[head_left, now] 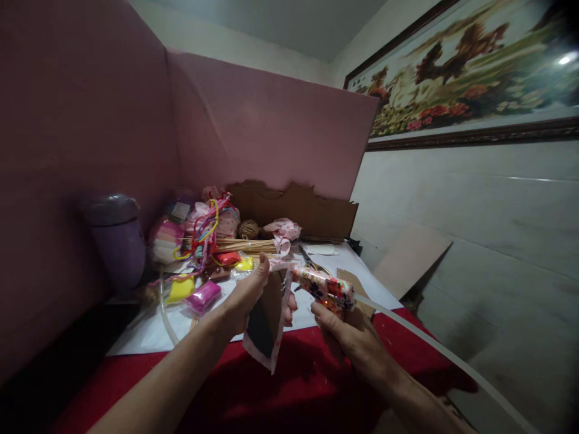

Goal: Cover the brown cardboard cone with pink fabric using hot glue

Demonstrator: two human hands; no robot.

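My left hand point(254, 290) grips a cardboard piece point(268, 316) edged with pale pink fabric, held up on a slant, thumb on the near side and fingertips showing past its right edge. My right hand point(355, 339) is wrapped round the handle of a flower-patterned glue gun point(322, 286). The gun's nozzle points left, at the upper right edge of the piece; whether it touches cannot be told. A long whitish glue stick point(420, 330) runs out of the gun's back to the lower right. Scissors point(312, 260) lie behind the gun.
White paper point(149, 328) covers part of a red cloth point(312, 355). Yellow clay packs, a purple pack point(203, 296), thin sticks point(244, 245), a twine ball point(248, 229) and pink fabric lie behind. A purple bin point(118, 253) stands left. Torn cardboard point(294, 211) leans at the back.
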